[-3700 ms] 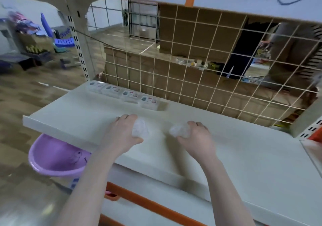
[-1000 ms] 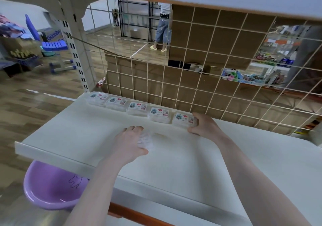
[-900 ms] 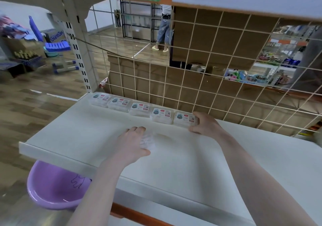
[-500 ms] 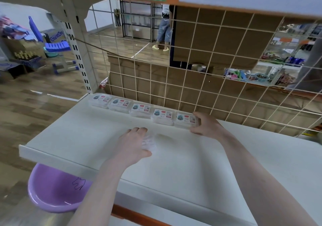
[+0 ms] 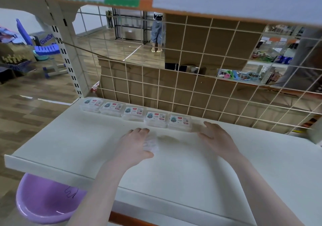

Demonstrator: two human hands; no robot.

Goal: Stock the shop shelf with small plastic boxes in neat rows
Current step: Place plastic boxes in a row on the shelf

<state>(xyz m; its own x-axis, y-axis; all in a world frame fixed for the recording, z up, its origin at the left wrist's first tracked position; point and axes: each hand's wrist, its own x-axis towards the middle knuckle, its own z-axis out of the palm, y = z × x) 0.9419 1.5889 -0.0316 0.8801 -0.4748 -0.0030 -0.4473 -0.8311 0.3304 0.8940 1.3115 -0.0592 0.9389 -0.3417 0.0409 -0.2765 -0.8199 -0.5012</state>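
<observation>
The left hand [image 5: 134, 144] curls over a clear plastic box [image 5: 151, 144] on the shelf [image 5: 73, 143] — gripped ready for placing. The right hand [image 5: 217, 139] lies relaxed, holding nothing, just right of the far row of five boxes [image 5: 136, 114] — probably where the next belongs.

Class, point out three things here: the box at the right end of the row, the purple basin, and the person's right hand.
rightmost box [image 5: 179, 120]: head view, on its labelled lid.
purple basin [image 5: 43, 203]: head view, on its inner wall.
right hand [image 5: 216, 139]: head view, on its back.
</observation>
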